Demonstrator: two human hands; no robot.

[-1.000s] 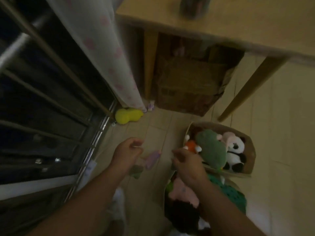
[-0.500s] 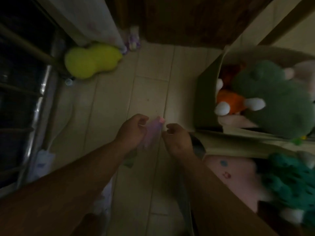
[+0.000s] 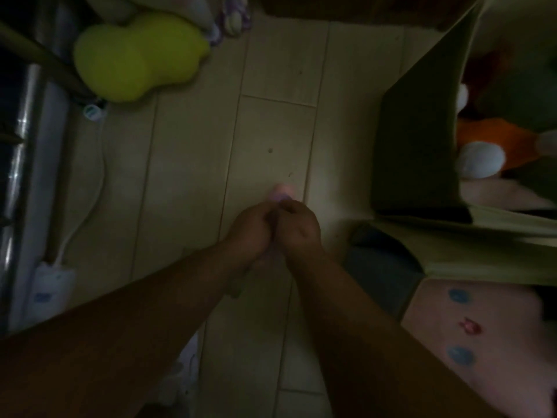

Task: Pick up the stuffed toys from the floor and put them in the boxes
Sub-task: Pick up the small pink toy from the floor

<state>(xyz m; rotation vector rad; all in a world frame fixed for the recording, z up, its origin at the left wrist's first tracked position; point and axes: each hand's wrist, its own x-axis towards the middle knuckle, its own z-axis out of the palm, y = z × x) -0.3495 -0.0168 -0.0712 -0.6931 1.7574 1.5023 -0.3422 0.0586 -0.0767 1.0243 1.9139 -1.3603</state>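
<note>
- At 4 o'clock, closest in: pink plush (image 3: 488, 342) with blue dots, lying in the near box (image 3: 482, 254); the box's pale flap shows above it.
- 8 o'clock: white power strip (image 3: 51, 285) on the floor (image 3: 193, 164), cable (image 3: 101, 164) running up toward 10 o'clock beside the metal window rail (image 3: 27, 131).
- Forearms enter from 6-7 o'clock and meet at centre.
- Left hand (image 3: 250, 227): fingers curled, closed round the small pink-purple toy (image 3: 281, 193).
- Right hand (image 3: 297, 227): fingers curled as well, pinching the same toy from the other side, knuckles touching the left hand.
- Small pink-purple toy: mostly hidden between the hands, only its pink tip pokes out at their 12 o'clock. It is low over the floor; contact with the planks cannot be told, light is dim.
- 3 o'clock: far box (image 3: 419, 146), cardboard wall facing the hands. Inside it is an orange plush (image 3: 497, 137) with white paws, with a green plush (image 3: 518, 95) above.
- 11 o'clock: yellow plush (image 3: 138, 55) on the floor by the rail, well apart from the hands.
- 12 o'clock: purple-white plush (image 3: 235, 19), blurred, just beside the yellow plush.
</note>
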